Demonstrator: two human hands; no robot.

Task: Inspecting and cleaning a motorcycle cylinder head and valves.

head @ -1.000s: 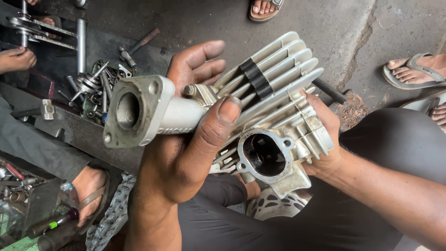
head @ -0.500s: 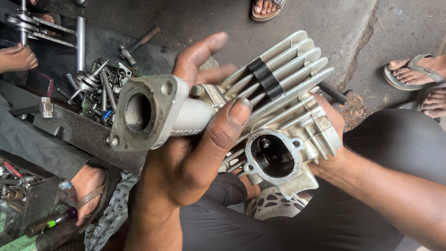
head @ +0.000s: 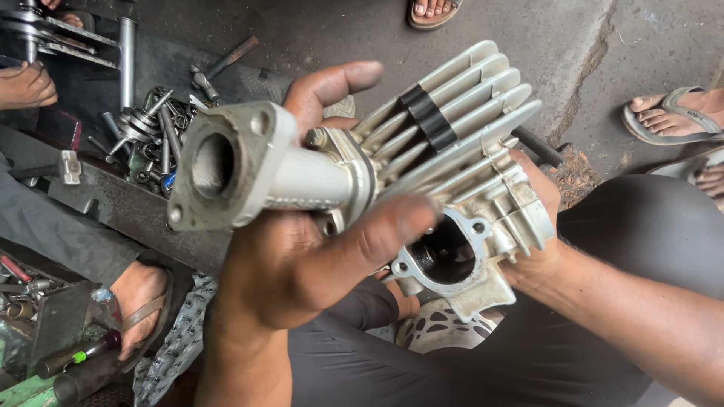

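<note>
A silver finned engine cylinder head (head: 460,143) with a tubular intake pipe and flange (head: 226,169) is held up in front of me. My left hand (head: 302,264) wraps around the pipe near where it joins the fins, thumb across the front, fingers behind. Behind the far side of the casting, my right hand (head: 539,218) grips it beside the round port (head: 441,256). A black rubber block (head: 428,117) sits wedged between the fins.
A pile of metal tools and engine parts (head: 154,124) lies on the dark mat at the left. Another person's hand (head: 26,83) and sandalled foot (head: 139,298) are at the left. More feet in sandals (head: 671,113) stand on the concrete at the right and top.
The cylinder head has come closer to the camera and risen slightly. My left thumb has slid further across the front of the pipe joint.
</note>
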